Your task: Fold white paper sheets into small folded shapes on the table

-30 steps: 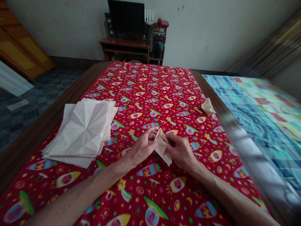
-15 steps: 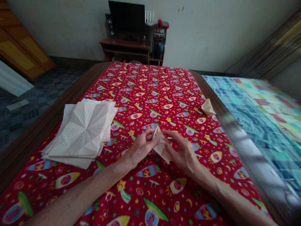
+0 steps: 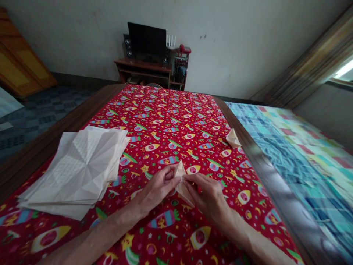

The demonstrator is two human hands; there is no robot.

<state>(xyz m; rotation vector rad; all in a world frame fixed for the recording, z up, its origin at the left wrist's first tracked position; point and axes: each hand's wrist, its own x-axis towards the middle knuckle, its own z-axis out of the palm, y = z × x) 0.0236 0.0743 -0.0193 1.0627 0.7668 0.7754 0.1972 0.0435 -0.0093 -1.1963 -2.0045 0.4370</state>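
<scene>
A small folded piece of cream paper (image 3: 184, 191) is held between my two hands above the red patterned cloth (image 3: 165, 143). My left hand (image 3: 162, 182) pinches its left side near the upper point. From the right, the thumb and fingers of my right hand (image 3: 205, 189) close on the paper's middle. Its lower tip points down toward me. To the left lies a stack of creased paper sheets (image 3: 85, 165), the top one marked with folds that radiate from its centre. Another folded paper piece (image 3: 233, 139) stands near the cloth's right edge.
The cloth covers a long surface with brown wooden edges (image 3: 264, 176). A bed with a blue checked cover (image 3: 264, 147) adjoins on the right. At the far wall stands a desk (image 3: 143, 66) with a monitor (image 3: 147, 41). A wooden cabinet (image 3: 22, 55) is at far left.
The view has tilted up and shifted slightly right. My right fingers have moved in from the paper's right edge onto its middle; my left hand keeps its pinch.
</scene>
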